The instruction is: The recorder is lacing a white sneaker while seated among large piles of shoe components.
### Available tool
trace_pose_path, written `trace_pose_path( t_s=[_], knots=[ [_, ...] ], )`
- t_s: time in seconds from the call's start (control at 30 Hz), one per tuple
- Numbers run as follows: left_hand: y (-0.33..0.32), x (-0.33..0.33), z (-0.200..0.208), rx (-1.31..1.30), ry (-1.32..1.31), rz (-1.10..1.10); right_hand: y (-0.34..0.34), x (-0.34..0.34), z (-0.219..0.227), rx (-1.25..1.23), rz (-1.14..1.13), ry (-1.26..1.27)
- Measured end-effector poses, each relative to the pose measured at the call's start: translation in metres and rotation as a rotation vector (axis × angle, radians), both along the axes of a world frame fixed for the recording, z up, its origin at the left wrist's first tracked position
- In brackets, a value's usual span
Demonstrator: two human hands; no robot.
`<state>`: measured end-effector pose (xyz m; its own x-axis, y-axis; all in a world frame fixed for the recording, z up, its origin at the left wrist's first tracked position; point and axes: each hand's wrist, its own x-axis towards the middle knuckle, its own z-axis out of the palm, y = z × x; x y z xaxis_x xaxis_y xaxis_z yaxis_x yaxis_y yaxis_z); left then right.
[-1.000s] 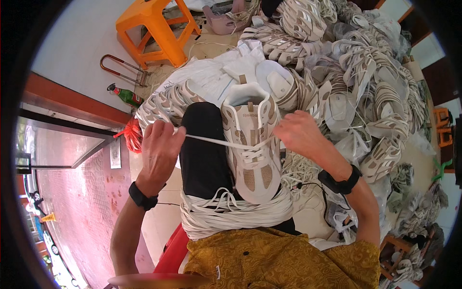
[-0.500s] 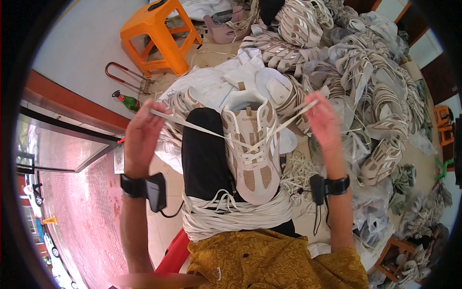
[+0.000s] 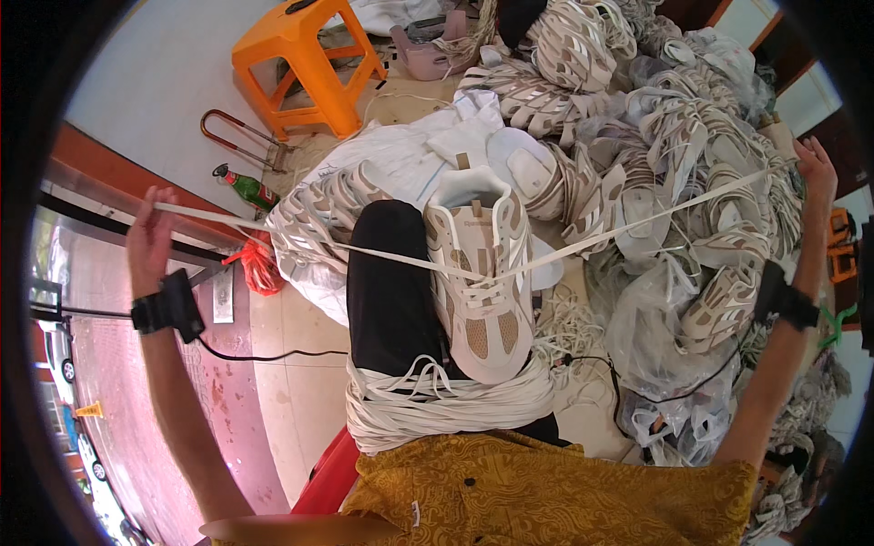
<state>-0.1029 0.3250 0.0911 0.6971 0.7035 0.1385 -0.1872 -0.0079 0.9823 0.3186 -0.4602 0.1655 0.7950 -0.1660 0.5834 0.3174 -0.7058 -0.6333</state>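
Note:
A beige and white sneaker upper (image 3: pixel 487 341) rests on my right leg, its toe toward me. A flat cream shoelace (image 3: pixel 628 223) is threaded through its lower eyelets and runs out to both sides in a wide, taut V. Far out to the left, my left hand (image 3: pixel 151 238) grips one lace end between its fingers. My right hand (image 3: pixel 817 173), raised at the far right, pinches the other end. Across my lap lies a thick bundle of cream laces (image 3: pixel 446 409), just below the toe. Black trousers (image 3: pixel 387 273) cover my left knee beside the upper.
Stacked sneaker uppers (image 3: pixel 574 45) fill the back and right, among clear plastic bags (image 3: pixel 651 332). More uppers lie on a white sack (image 3: pixel 410 150). An orange stool (image 3: pixel 305 68), a green bottle (image 3: pixel 244 188) and a red bag (image 3: pixel 260 266) stand leftward. Loose laces (image 3: pixel 575 328) litter the floor.
Both hands have swung far apart, left hand to the left and right hand to the right. Longer lengths of lace now stretch out from the upper, which stays on my leg.

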Motion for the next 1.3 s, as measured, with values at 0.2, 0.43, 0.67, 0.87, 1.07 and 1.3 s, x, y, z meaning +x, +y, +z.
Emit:
trace_pose_path(
  t_s=[0.2, 0.43, 0.67, 0.87, 1.07, 1.3],
  knots=[
    [0.238, -0.136, 0.13, 0.501, 0.233, 0.041, -0.193, -0.005, 0.027, -0.803, -0.363, 0.658],
    [0.228, -0.209, 0.074, 0.489, 0.364, 0.119, -0.08, -0.011, 0.064, -0.632, -0.117, 0.534],
    [0.184, -0.259, 0.078, 0.586, 0.424, 0.188, -0.078, -0.026, 0.041, -0.302, 0.125, 0.408],
    [0.085, -0.114, -0.006, 0.656, 0.46, 0.249, 0.048, -0.06, -0.039, -0.055, 0.554, 0.249],
    [-0.226, 0.062, -0.086, 1.011, 0.002, -0.408, 0.262, -0.201, -0.146, 0.186, 1.147, 0.852],
    [-0.33, 0.074, -0.097, 0.654, 0.363, -0.345, 0.3, -0.245, -0.16, 0.105, 1.082, 1.098]
  ],
)
